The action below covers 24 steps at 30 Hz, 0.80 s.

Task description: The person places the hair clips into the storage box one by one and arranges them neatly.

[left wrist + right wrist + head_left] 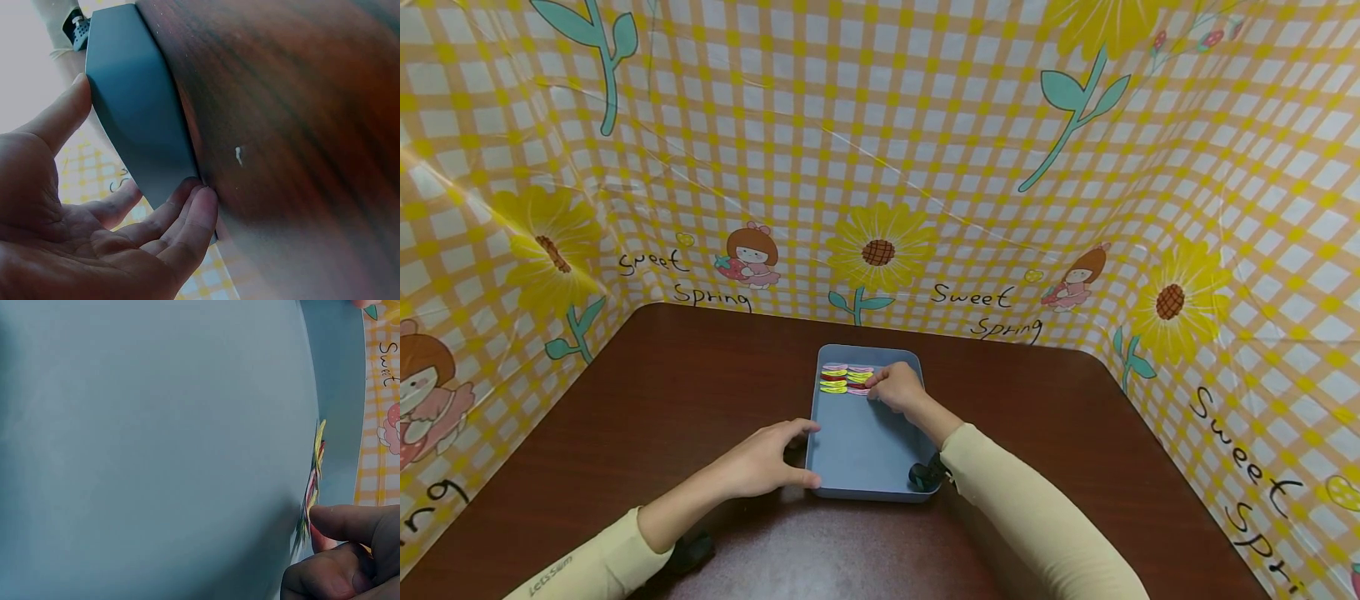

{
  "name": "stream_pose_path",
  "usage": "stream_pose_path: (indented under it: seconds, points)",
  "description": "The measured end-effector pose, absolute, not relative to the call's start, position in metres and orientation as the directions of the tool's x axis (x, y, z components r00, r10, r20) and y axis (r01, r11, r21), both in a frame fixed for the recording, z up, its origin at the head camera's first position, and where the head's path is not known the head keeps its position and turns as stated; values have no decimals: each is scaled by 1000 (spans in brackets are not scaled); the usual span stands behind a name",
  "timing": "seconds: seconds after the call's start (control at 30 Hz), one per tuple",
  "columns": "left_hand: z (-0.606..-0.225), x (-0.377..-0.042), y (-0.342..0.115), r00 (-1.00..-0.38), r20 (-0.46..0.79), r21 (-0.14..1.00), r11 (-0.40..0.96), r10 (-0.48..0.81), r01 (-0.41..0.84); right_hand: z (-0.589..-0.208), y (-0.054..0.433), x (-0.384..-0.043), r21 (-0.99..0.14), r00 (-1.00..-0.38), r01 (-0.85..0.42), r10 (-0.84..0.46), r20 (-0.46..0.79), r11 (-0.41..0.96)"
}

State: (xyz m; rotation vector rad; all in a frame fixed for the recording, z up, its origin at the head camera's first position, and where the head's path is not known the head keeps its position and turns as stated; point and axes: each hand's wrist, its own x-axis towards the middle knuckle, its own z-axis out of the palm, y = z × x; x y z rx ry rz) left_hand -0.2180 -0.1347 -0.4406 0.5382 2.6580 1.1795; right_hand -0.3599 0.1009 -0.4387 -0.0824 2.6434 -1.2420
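Note:
A shallow grey-blue tray [865,450] rests on the dark wooden table. Two columns of small twisted bundles of strands [833,377], yellow, red and pink, lie at its far end. My right hand [897,387] reaches in over the right wall, thumb and curled fingers pinching at the near end of the right column; the fingers hide part of that bundle [310,499]. Along the tray's left side, my left hand [765,460] is spread, thumb [74,103] at the rim near the front corner and other fingers against the outer wall.
Brown tabletop [700,392] surrounds the tray. A yellow checked cloth [880,150] printed with sunflowers rises behind and along both sides. The dark wrist camera [927,475] on my right arm overlaps the tray's near right corner.

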Motion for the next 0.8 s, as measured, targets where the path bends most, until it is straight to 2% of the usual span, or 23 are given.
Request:
stream_pose_path:
  seconds: [0.47, 0.6, 0.8]
  points:
    - [-441, -219, -132, -914, -26, 737, 626, 404, 256, -412, 117, -359, -771, -982, 33, -122, -143, 635]
    - [-445, -217, -135, -920, -31, 744, 623, 391, 240, -398, 125, -352, -745, -976, -47, -189, -107, 665]
    - [-447, -213, -147, -940, -28, 737, 642, 341, 211, -385, 150, -339, -634, -912, -289, -408, -46, 717]
